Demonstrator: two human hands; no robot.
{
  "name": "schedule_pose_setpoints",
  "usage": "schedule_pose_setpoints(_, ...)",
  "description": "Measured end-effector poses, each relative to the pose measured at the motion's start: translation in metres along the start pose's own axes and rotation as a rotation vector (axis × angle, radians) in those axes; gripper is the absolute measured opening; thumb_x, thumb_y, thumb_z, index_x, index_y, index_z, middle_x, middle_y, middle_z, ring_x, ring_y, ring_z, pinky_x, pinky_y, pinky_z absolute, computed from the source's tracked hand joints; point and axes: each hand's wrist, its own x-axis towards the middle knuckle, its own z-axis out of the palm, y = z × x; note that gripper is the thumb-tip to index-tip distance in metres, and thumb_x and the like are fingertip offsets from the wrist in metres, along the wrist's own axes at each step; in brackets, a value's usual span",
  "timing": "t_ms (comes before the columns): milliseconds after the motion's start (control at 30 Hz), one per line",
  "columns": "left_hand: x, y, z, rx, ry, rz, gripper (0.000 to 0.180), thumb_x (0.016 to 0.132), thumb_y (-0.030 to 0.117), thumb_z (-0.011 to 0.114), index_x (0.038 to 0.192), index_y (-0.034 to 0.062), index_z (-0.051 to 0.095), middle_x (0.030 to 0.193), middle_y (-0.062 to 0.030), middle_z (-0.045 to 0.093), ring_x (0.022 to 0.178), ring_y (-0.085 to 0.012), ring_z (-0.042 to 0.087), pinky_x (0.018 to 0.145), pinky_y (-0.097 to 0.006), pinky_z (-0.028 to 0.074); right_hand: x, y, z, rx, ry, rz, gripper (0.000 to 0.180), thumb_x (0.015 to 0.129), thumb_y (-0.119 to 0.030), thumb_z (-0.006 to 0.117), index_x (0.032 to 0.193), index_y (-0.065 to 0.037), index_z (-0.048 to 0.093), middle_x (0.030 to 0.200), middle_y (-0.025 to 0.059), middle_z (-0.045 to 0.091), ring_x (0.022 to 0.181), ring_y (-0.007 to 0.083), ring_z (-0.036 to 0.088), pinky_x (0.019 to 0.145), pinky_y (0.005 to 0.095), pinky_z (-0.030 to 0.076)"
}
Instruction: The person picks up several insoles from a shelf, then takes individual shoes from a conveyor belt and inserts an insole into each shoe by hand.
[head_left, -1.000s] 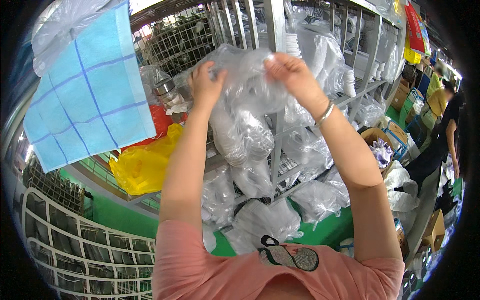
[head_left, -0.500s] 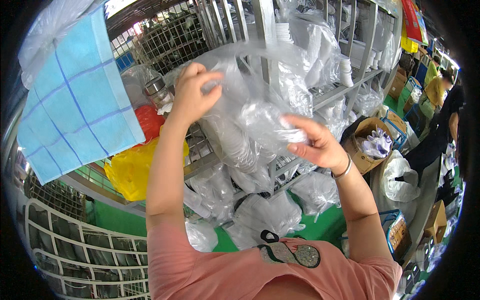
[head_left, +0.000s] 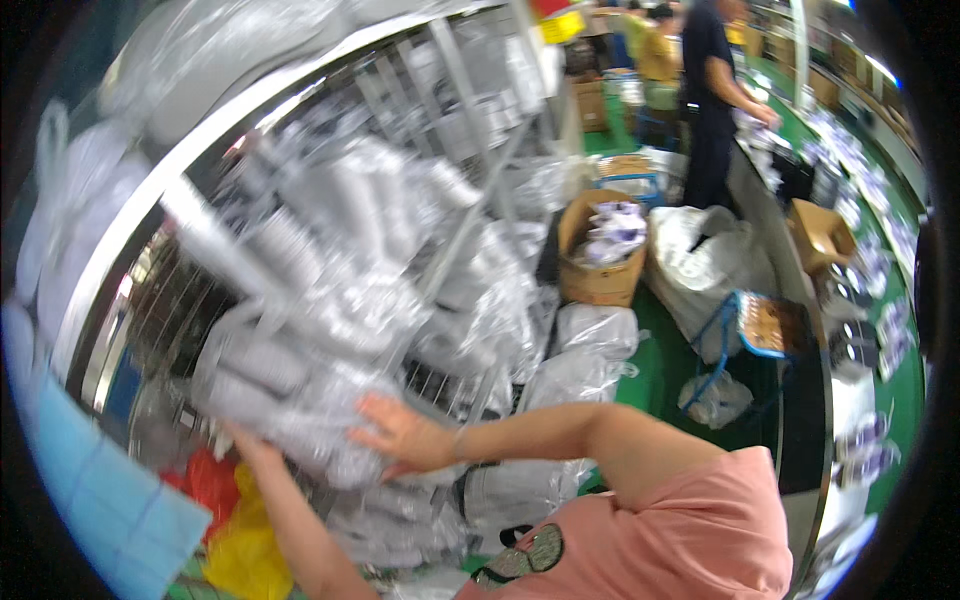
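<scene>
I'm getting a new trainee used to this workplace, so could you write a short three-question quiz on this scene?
1. Multiple choice: what shows inside the open brown cardboard box?
a) green bottles
b) white-and-purple items
c) red cups

2. True or false: the person's bare right hand, in front of part of a clear, shiny plastic bag, is spread open.

3. Short answer: which of the person's hands is nearer the crumpled yellow plastic bag?

Key: 1. b; 2. true; 3. the left hand.
</scene>
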Motion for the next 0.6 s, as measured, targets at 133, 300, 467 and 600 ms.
schedule_pose_setpoints(133,0.019,-0.001,0.002,0.111,0.077,0.08,0.059,0.086,0.05,0.035,0.124,0.0042,0.037,0.128,-0.0177,0.037,0.116,-0.0334,0.037,0.097,-0.044,0.031,0.015,0.001,0.029,-0.075,0.106,0.125,0.086,0.069,-0.044,0.066,0.135,-0.011,0.022,0.14,0.026,0.006,0.13,0.04,0.008,0.105,0.0486,0.01)
schedule_pose_setpoints(300,0.03,0.008,0.0,0.312,0.07,0.204,0.052,0.087,0.045,0.037,0.117,0.0022,0.043,0.121,-0.0184,0.043,0.111,-0.0326,0.041,0.093,-0.041,0.034,0.038,0.007,0.031,-0.14,0.037,0.162,0.085,0.067,-0.042,0.066,0.134,-0.01,0.025,0.139,0.0261,0.013,0.129,0.0392,0.014,0.104,0.0464,0.015)
schedule_pose_setpoints(467,0.021,0.004,-0.007,0.816,0.105,0.407,0.047,0.088,0.04,0.039,0.109,0.0003,0.049,0.114,-0.0191,0.049,0.105,-0.0317,0.046,0.089,-0.038,0.037,0.017,0.012,0.023,-0.109,-0.003,0.03,0.069,0.064,-0.025,0.07,0.124,-0.01,0.04,0.129,0.0239,0.034,0.121,0.0397,0.03,0.099,0.0473,0.028)
schedule_pose_setpoints(600,-0.006,-0.013,-0.013,0.874,0.288,0.553,0.043,0.088,0.037,0.04,0.103,-0.0013,0.053,0.108,-0.0197,0.053,0.101,-0.031,0.05,0.086,-0.036,0.039,-0.016,-0.008,-0.018,-0.181,0.1,0.01,0.063,0.064,-0.019,0.07,0.122,-0.01,0.045,0.129,0.0226,0.032,0.117,0.0398,0.032,0.094,0.0494,0.027)
